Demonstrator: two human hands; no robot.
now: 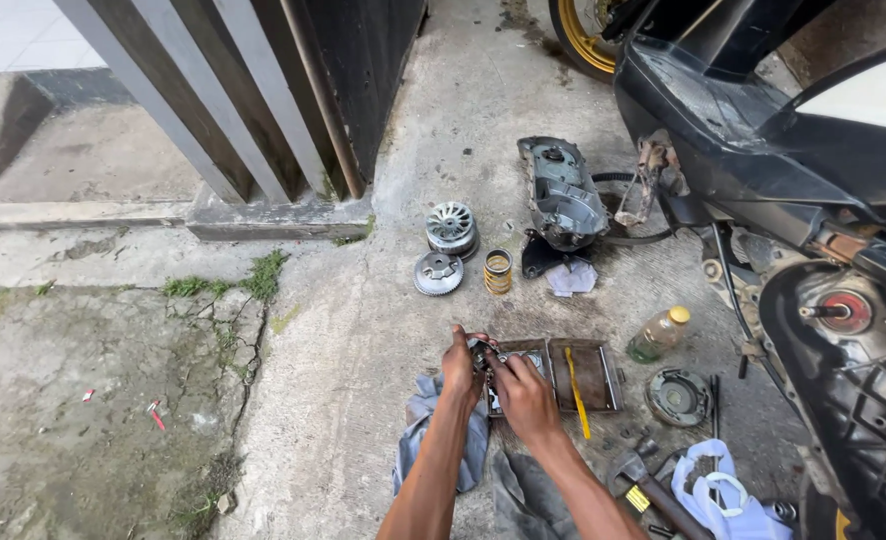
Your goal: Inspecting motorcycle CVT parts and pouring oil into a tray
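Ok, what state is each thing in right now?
Left hand: gripping small metal part over tray.
Right hand: gripping the same part.
Tray: flat on ground, yellow tool in it.
Bottle: lying on side, capped.
Engine cover: off, on ground.
Spring: standing upright.

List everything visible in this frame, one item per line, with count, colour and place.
finned round metal pulley: 1, silver, on concrete near gate
toothed round metal disc: 1, grey, below the pulley
coiled spring: 1, yellow, right of disc
engine cover casing: 1, grey, beside scooter
shallow metal tray: 1, brown, under hands
plastic bottle: 1, clear, yellow cap, right of tray
hammer: 1, dark, bottom right
cloth rag: 1, blue-grey, under left forearm
scooter: 1, black, right
hands: left hand, right hand, together on a small metal part
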